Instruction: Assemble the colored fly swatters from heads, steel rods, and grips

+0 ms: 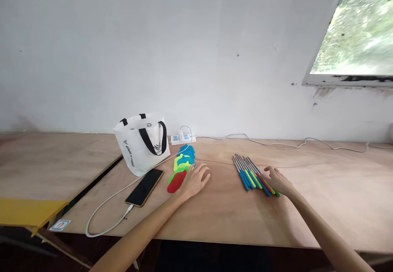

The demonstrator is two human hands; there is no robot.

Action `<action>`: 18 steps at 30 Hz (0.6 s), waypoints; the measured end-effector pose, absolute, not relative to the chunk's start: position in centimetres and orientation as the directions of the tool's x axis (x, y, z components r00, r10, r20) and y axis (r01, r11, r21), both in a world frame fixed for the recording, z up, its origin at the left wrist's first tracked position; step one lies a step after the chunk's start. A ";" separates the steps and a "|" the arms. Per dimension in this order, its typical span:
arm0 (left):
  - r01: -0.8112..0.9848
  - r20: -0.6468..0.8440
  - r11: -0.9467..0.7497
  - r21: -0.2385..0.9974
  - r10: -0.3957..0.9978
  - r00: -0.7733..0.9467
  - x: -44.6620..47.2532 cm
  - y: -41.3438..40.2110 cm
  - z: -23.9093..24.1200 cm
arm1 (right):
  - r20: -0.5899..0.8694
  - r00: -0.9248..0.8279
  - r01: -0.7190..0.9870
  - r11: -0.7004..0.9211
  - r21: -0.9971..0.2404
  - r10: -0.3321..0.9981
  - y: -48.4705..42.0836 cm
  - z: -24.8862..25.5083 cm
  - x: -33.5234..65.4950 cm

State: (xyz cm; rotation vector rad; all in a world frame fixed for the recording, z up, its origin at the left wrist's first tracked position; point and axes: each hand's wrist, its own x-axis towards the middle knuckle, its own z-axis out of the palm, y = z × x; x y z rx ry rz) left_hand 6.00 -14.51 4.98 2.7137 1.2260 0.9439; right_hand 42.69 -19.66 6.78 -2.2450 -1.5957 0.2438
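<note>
A fanned pile of flat plastic pieces in blue, yellow, green and red, shaped like fly swatter heads (177, 182), lies left of centre on the table. My left hand (193, 181) rests at the pile's right edge, palm down with fingers stretched and apart, partly covering it. To the right lies a row of thin metal rods with coloured grips (253, 178), in blue, yellow, red and green, side by side and tilted. My right hand (278, 180) is at the row's right side, fingers loosely bent and apart; whether it touches the last rods I cannot tell.
A white bag (139, 145) with black handles stands at the back left. In front of it a phone (145, 187) is plugged into a white cable (100, 211) that runs to a power strip (183, 139) by the wall. A gap separates the wooden tables (221, 214) on the left.
</note>
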 end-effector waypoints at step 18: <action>0.592 0.445 -0.739 0.320 0.669 0.595 11.3 -17.3 3.4 | -0.224 0.283 0.833 -0.355 -0.425 0.933 -17.7 6.6 45.2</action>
